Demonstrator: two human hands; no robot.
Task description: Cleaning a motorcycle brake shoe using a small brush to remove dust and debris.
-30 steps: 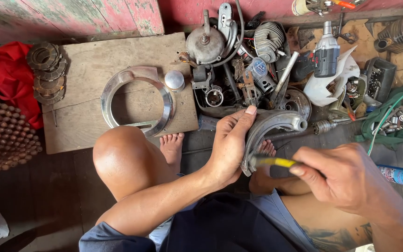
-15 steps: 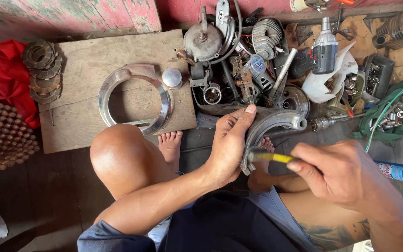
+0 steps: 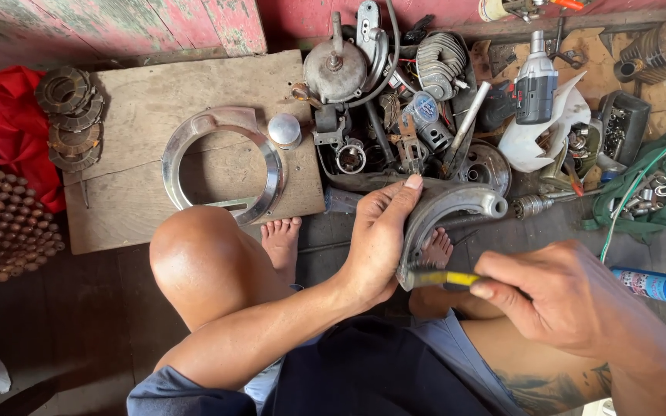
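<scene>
A curved grey metal shoe (image 3: pixel 445 212) is being held at the centre of the scene, above the seated person's lap and just near of the parts pile. It is being gripped by the left hand (image 3: pixel 375 243), whose fingers are closed along the shoe's left edge with the thumb extended up its far side. A yellow-handled tool (image 3: pixel 445 279) is being pinched by the right hand (image 3: pixel 556 296), fingers curled shut around the handle, and its tip is being pressed against the near end of the shoe. The tool's working end is hidden where it meets the shoe, so its kind cannot be told.

To the left, a wooden board (image 3: pixel 140 100) is lying on the floor. A large metal ring (image 3: pixel 221 166) is being carried by the board, with a small round silver cap (image 3: pixel 284 131) touching its far right edge. A stack of toothed discs (image 3: pixel 71 115) is resting at the board's left edge, beside a red cloth (image 3: pixel 5 123).

Far of the hands, a heap of engine parts (image 3: pixel 395 100) is spread out. A cordless drill (image 3: pixel 535 81) is lying at far right, and a blue spray can (image 3: pixel 657 285) is lying at the right, near the right wrist.
</scene>
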